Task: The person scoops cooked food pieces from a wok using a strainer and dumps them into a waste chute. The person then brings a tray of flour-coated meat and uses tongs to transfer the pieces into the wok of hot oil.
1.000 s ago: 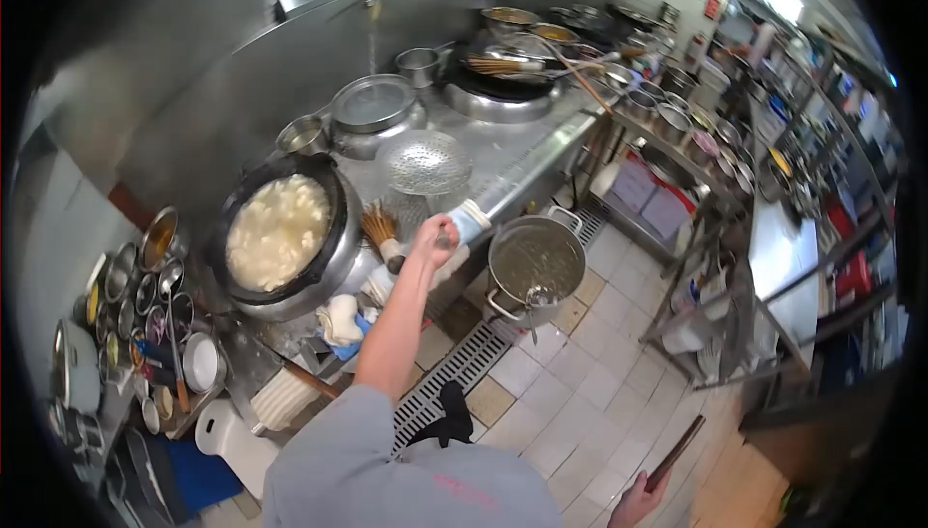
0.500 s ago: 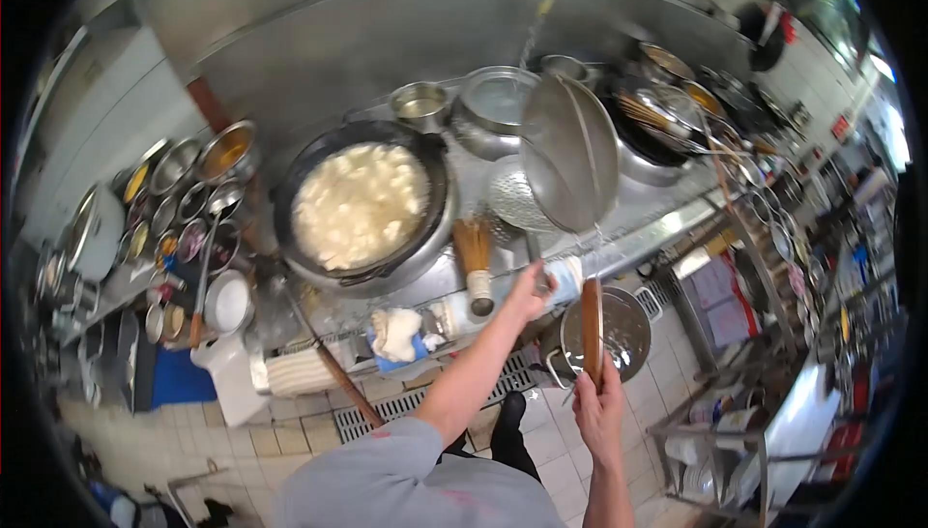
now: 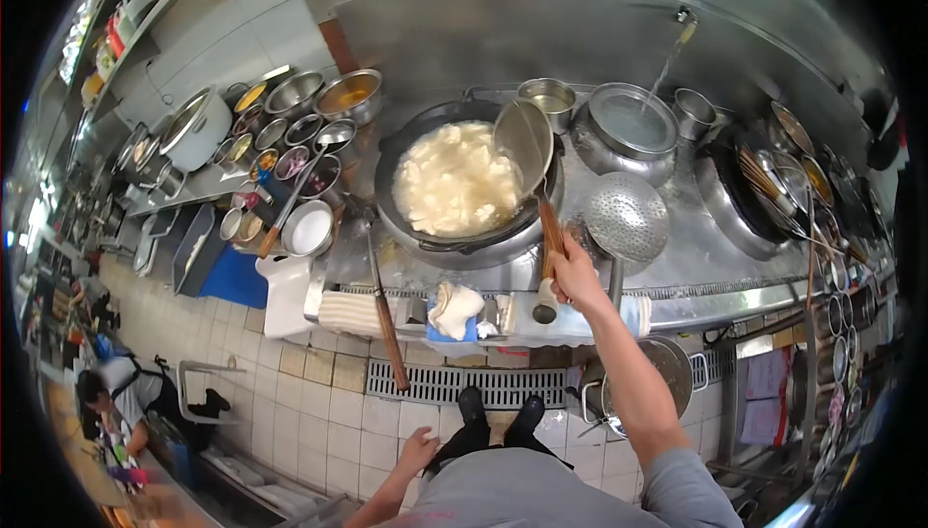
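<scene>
My right hand [image 3: 577, 275] is closed round the wooden handle [image 3: 552, 226] of a mesh strainer [image 3: 523, 144]. The strainer's bowl is tilted at the right rim of a large black wok [image 3: 390, 162], partly over the pale chunks in cloudy liquid [image 3: 454, 180]. Below my right hand shows the bound end of a bamboo brush [image 3: 546, 298]; its upper part is hidden or overlaps the handle. A perforated skimmer [image 3: 626, 217] lies on the steel counter to the right. Down beside my body, my left hand [image 3: 418, 451] hangs with loose fingers and nothing in it.
Water runs from a tap [image 3: 686, 17] into a covered-looking pot [image 3: 633, 117]. Bowls of ingredients [image 3: 290, 156] crowd the left. A wooden-handled spatula [image 3: 385, 325] juts over the front edge. A metal pot [image 3: 667, 373] stands on the floor; a person [image 3: 135, 388] is at lower left.
The strainer has moved left, from above the skimmer to the wok. My left hand has left the skimmer's handle and dropped to my side. The view has shifted left.
</scene>
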A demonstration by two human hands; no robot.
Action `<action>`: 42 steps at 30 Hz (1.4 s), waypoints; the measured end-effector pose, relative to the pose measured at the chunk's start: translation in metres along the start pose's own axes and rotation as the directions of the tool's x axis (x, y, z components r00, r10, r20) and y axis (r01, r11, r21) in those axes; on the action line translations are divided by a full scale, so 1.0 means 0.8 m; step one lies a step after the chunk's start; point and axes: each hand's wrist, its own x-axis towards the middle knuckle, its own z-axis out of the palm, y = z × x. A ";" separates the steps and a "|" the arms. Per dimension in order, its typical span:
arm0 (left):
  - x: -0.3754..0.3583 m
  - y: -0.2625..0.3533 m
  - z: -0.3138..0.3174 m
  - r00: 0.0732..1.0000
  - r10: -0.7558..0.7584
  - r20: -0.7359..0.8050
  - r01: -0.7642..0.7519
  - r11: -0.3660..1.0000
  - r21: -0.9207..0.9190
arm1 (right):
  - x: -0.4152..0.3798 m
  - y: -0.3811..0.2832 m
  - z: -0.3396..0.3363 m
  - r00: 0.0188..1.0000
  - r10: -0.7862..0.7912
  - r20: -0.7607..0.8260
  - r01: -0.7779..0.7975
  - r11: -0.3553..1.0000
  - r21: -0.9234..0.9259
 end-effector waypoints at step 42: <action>0.026 -0.163 -0.049 0.994 0.090 -0.059 -0.062 0.930 0.362 | -0.091 0.013 -0.045 0.938 0.132 0.321 -0.332 0.610 0.719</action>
